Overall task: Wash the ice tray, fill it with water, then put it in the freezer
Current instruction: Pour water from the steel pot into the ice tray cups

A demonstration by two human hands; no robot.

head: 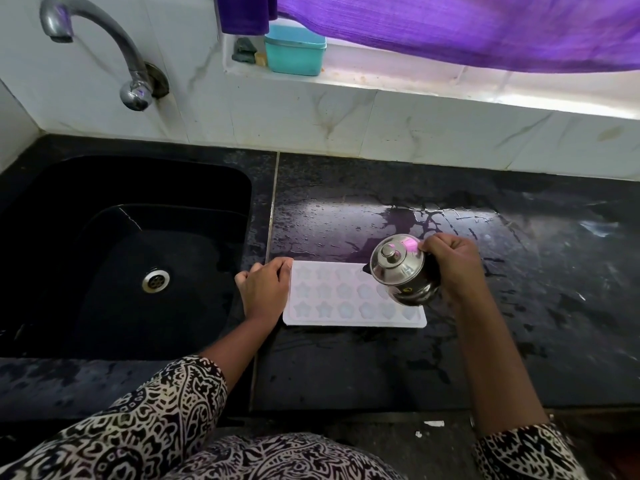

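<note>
A white ice tray with star and shell shaped moulds lies flat on the black counter, just right of the sink. My left hand rests at the tray's left edge with its fingers curled over the rim. My right hand grips the handle of a small steel kettle with a knobbed lid. The kettle is tilted left, its spout over the tray's upper right moulds. The tray's right end is partly hidden behind the kettle.
A black sink with a steel drain lies to the left, below a curved steel tap. The black counter is wet. A teal box stands on the window sill under a purple curtain.
</note>
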